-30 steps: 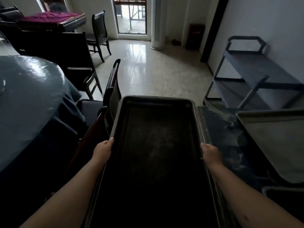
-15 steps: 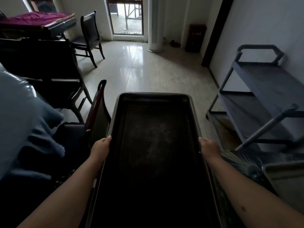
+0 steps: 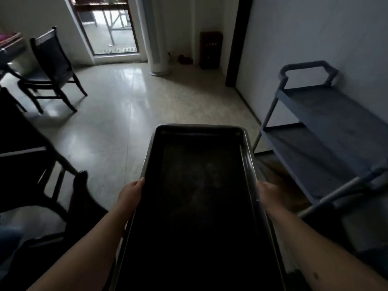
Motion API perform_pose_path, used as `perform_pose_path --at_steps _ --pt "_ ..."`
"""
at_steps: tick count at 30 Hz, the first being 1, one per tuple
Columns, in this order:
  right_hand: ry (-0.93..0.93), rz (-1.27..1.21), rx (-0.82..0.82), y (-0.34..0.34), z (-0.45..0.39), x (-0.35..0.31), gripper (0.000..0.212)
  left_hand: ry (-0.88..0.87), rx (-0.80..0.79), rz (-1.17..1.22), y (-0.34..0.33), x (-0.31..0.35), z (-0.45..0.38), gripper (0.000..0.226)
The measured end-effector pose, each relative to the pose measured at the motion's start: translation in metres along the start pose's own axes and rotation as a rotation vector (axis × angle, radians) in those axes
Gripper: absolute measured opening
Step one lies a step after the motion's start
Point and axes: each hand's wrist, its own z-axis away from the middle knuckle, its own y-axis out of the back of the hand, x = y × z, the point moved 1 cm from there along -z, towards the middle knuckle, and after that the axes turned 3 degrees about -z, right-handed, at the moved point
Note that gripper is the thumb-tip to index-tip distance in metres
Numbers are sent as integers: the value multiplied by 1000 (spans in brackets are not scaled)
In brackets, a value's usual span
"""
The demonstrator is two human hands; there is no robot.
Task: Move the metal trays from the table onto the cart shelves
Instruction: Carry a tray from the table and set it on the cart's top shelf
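Dim tiled floor [image 3: 117, 127]; cart [image 3: 327, 131] at right wall. Left hand [image 3: 130, 193] and right hand [image 3: 267, 194] clamp metal tray's [image 3: 199, 196] long edges, keeping it level for shelving.

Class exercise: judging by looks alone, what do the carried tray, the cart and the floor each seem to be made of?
Tray: probably metal, with a dull dark inside and a thin, rolled, paler rim.
Cart: matte grey-blue shelves that look like plastic, on pale, probably metal, tube legs.
Floor: polished stone or tile, with glossy reflections and a thin joint line.

Dining room: chairs [image 3: 50, 70], service cart [image 3: 327, 133]
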Motion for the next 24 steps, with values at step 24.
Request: perform_pose_path --at_steps 24 --pt "-152 -136 255 53 -345 -144 36 -133 -218 -95 -143 295 -358 43"
